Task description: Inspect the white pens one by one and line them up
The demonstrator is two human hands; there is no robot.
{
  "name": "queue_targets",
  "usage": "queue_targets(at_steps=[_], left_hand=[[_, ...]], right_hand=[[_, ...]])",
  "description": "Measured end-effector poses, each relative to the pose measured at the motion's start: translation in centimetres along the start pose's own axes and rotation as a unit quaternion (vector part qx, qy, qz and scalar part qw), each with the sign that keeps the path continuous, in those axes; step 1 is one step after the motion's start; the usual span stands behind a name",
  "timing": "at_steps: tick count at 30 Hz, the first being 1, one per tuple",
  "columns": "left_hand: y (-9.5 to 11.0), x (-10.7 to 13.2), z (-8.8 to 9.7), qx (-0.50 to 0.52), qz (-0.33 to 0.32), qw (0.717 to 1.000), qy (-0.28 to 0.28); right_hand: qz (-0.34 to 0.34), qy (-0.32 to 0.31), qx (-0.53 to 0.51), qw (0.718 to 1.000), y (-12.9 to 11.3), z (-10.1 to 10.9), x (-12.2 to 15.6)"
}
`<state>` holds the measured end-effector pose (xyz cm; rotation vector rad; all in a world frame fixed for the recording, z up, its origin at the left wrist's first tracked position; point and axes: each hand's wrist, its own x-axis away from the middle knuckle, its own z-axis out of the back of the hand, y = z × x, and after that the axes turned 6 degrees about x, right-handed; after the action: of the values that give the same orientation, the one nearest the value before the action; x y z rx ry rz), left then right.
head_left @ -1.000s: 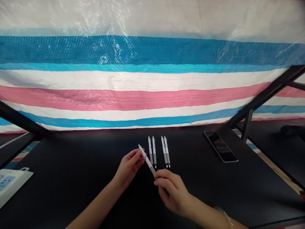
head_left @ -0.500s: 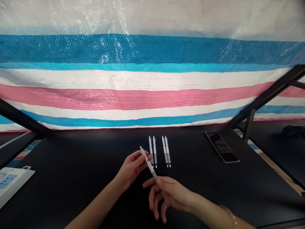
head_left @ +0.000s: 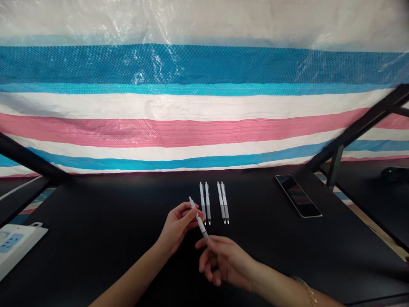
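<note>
A white pen with a grey grip slants between my two hands above the table. My left hand pinches its upper barrel between thumb and fingers. Thumb and index finger of my right hand close on the grey grip, hiding the tip; the other fingers curl below. Behind them lie more white pens with grey grips in two pairs: a left pair, partly covered by my left fingertips, and a right pair with its pens side by side.
A smartphone lies on the black table at the right. A white power strip sits at the left edge. Black metal bars flank the table, and a striped plastic sheet hangs at the back.
The held pen has shifted very slightly and stands a little steeper. My right hand's lower fingers have curled in more. The pens on the table have not moved.
</note>
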<state>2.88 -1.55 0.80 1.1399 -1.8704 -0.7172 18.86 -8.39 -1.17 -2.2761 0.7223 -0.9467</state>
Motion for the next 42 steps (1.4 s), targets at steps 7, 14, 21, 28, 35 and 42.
queue_targets(at_steps=[7,14,21,28,35,42], left_hand=[[-0.01,-0.25,0.21,0.01,0.003,1.0,0.01],[-0.12,-0.19,0.28,0.01,0.005,1.0,-0.003],[0.04,-0.35,0.3,0.017,0.006,1.0,0.007],[0.09,-0.29,0.19,0.016,0.001,1.0,0.011],[0.1,-0.31,0.15,0.024,-0.003,1.0,0.016],[0.03,-0.31,0.16,0.027,-0.005,0.999,0.016]], right_hand=[[0.0,-0.012,-0.034,0.999,-0.66,0.02,0.24],[0.003,-0.022,-0.028,0.999,-0.51,0.03,0.18],[-0.001,-0.019,-0.03,0.999,-0.54,0.03,0.24],[-0.004,-0.024,-0.024,0.999,-0.57,0.21,0.31],[-0.004,-0.011,-0.028,1.0,-0.53,0.11,0.2],[-0.002,-0.015,-0.015,1.0,-0.46,0.17,0.26]])
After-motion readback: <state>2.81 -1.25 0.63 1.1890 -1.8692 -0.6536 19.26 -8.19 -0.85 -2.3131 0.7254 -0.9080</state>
